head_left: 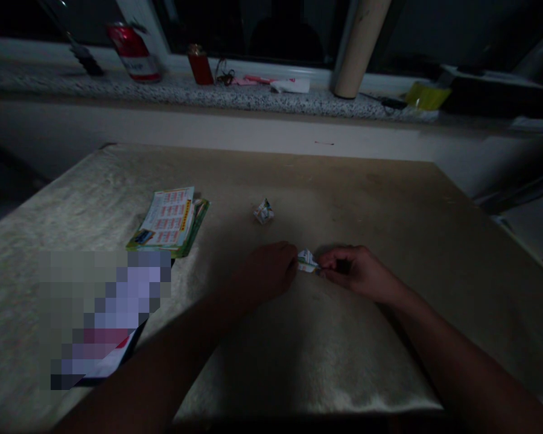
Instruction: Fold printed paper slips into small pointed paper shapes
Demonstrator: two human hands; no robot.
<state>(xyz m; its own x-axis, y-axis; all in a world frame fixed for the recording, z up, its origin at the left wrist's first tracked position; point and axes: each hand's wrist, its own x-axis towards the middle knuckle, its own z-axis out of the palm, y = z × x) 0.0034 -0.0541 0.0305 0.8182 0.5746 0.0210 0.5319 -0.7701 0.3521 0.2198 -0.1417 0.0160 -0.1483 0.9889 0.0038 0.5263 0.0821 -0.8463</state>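
Between my two hands, over the middle of the table, is a small folded piece of printed paper [306, 260] with a pointed top. My left hand [271, 268] has its fingers closed on the paper's left end. At the right end, my right hand [355, 270] pinches the paper between thumb and fingers. A second small folded paper shape [264, 211] sits by itself on the table, beyond my left hand. To the left lies a stack of printed calendar cards [167, 220].
A tablet or phone [117, 325], partly blurred out, lies on the cloth-covered table [366, 361] beside my left forearm. On the speckled windowsill [176, 91] stand a red can [133, 53], a red lighter [200, 65] and a wooden roll [361, 48].
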